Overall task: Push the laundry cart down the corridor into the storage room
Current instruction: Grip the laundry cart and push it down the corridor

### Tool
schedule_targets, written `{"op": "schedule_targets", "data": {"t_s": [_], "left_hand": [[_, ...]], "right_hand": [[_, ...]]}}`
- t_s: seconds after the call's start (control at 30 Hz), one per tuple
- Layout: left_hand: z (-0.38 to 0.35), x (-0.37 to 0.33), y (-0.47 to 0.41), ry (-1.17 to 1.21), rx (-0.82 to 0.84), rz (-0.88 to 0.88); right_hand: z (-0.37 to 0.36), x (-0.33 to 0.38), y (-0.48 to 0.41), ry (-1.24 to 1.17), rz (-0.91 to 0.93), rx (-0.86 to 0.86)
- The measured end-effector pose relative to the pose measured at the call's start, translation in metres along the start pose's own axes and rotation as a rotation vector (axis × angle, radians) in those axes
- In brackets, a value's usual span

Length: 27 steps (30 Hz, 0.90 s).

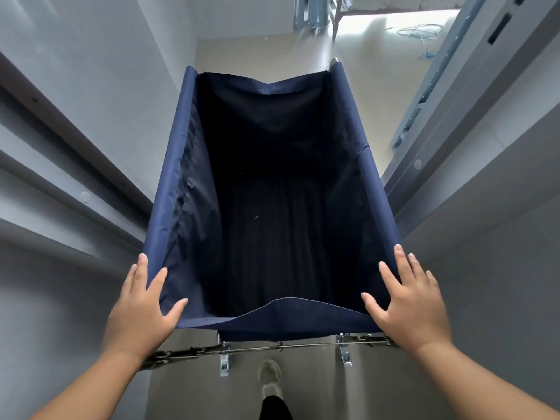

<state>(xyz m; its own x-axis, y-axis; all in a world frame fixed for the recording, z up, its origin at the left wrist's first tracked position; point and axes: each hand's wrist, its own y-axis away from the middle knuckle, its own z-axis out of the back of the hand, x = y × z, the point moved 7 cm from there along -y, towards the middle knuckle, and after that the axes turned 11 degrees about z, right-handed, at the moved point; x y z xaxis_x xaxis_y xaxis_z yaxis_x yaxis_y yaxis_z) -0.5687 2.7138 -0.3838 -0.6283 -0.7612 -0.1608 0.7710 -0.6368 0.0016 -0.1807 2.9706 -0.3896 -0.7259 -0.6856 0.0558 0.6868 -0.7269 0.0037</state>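
The laundry cart (177, 165) is a deep navy fabric bin on a metal frame (281, 347), seen from above with a dark inside that looks empty. It fills the narrow passage between both walls, its far end reaching into a bright room. My left hand (139, 313) lies flat on the near left corner, fingers spread across the rim. My right hand (406, 307) lies the same way on the near right corner. Neither hand curls around the rim.
Grey walls with rails close in on the left (75, 122) and the right (485, 207). A grey door frame (439, 116) stands to the right of the cart. On the pale floor ahead (357, 71) lie a blue cable (424, 31) and metal rack legs (312, 13). My shoe (269, 377) is behind the cart.
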Motion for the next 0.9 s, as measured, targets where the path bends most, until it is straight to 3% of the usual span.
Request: {"op": "schedule_targets", "data": {"t_s": [0.9], "left_hand": [[-0.009,-0.022,-0.147,0.048,0.047,-0.036]], "right_hand": [[0.003,-0.005,-0.139,0.02,-0.02,0.024]]}}
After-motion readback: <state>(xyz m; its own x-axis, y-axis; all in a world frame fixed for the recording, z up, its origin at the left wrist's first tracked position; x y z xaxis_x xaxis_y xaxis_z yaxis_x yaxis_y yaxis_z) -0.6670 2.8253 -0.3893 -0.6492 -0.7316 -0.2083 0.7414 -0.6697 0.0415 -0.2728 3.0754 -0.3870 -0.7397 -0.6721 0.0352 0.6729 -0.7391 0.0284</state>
